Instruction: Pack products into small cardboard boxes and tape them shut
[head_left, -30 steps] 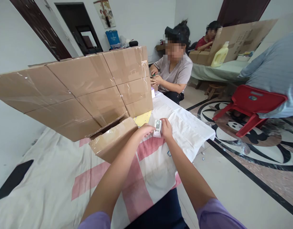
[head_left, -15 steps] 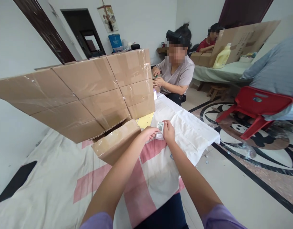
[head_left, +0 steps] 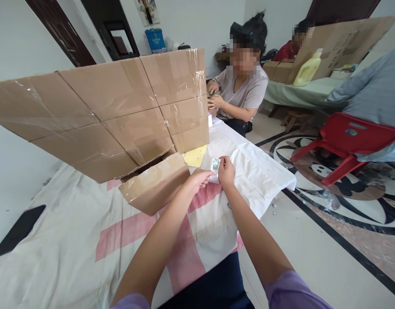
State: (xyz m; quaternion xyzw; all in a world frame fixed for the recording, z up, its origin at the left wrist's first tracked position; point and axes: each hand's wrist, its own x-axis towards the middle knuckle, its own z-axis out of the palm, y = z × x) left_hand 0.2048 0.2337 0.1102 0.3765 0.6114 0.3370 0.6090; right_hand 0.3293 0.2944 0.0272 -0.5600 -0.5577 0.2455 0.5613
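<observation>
Between my two hands is a small white packet [head_left: 215, 164] with a greenish-grey print on its upper part. My left hand [head_left: 200, 178] is closed, with thumb and fingers pinching the packet's left side. Its right edge is gripped by my right hand [head_left: 227, 170], whose fingers are curled round it. Part of the packet is covered by my fingers, and its exact kind is too small to tell. Just beyond lies a yellow sheet [head_left: 196, 156] on the white cloth [head_left: 248, 165]. An open cardboard box [head_left: 158, 184] stands beside my left forearm.
A tall taped cardboard panel [head_left: 123, 111] stands behind the box. At the table's far end a co-worker [head_left: 240, 92] crouches, hands together. A red chair [head_left: 354, 137] with a seated person is at right. A black flat object [head_left: 19, 229] lies far left.
The view has tilted slightly down, so the surroundings sit higher. Both hands keep hold of the white packet, which has turned a little between my fingers.
</observation>
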